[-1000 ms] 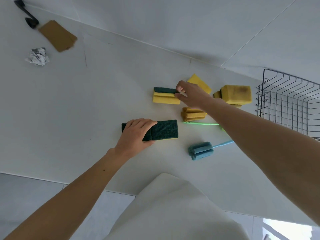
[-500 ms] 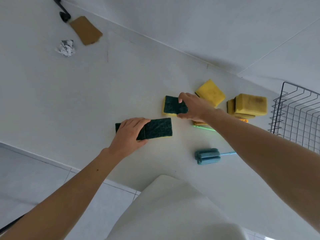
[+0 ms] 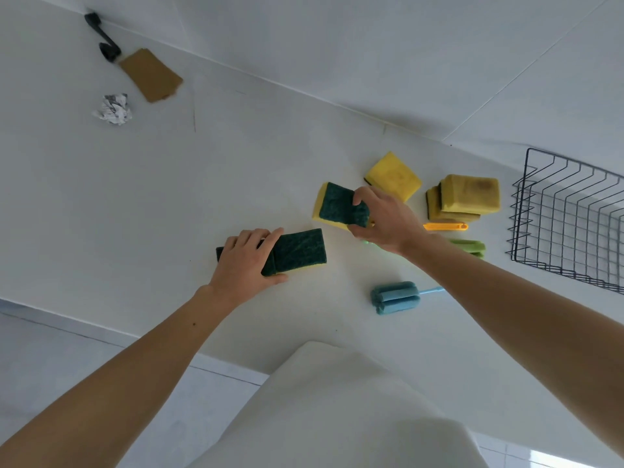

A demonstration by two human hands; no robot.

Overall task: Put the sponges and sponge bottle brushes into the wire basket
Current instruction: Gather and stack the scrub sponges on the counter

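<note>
While the left hand [image 3: 248,261] clamps one green-topped sponge [image 3: 297,250], the right hand [image 3: 383,219] grips another sponge [image 3: 337,206].

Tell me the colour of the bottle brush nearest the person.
Light blue: sponge head and handle alike, clearest in the head view.

head cam | looks steeply down | close above white counter [image 3: 236,184] | single view

Sponges [image 3: 393,175] and bottle brushes [image 3: 395,297] lie on the counter [image 3: 236,157], left of the wire basket [image 3: 570,217].
</note>
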